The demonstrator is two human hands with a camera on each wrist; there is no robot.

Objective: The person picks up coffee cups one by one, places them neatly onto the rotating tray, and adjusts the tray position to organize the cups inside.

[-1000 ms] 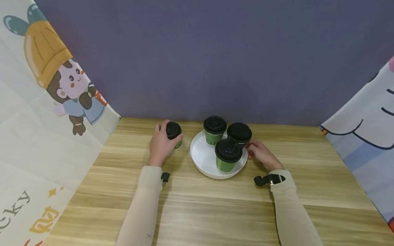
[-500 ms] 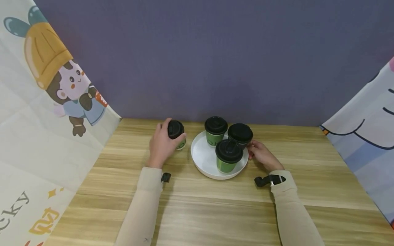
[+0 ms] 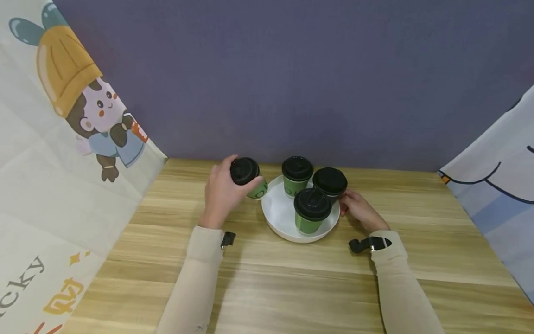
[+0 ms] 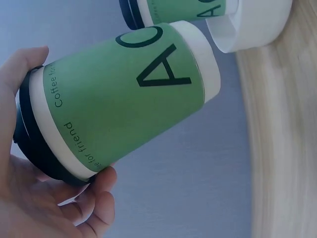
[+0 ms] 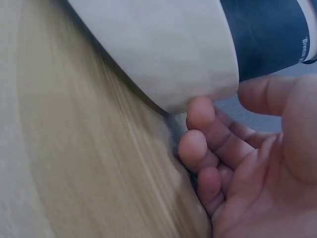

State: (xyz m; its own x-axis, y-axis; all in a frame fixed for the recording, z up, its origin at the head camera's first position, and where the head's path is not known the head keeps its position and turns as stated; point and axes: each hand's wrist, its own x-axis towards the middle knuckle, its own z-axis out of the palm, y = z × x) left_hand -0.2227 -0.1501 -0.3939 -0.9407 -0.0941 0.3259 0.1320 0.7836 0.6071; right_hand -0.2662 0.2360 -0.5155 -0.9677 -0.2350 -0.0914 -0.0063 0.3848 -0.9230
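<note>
My left hand grips a green paper coffee cup around its black lid, fingers on one side and thumb on the other. The cup tilts in the air, its base near the left rim of a round white tray. On the tray stand a green cup at the back, a dark blue cup at the right and a green cup in front, all with black lids. At the tray's right edge my right hand pinches the rim, with thumb above and curled fingers against the outer wall.
The tray rests on a wood-grain table. A grey-blue backdrop stands behind the table's far edge. Printed cloths hang at the left and right sides.
My left hand has lifted the green cup off the table, moved it right toward the tray and tilted it. The right hand stays at the tray's rim.
</note>
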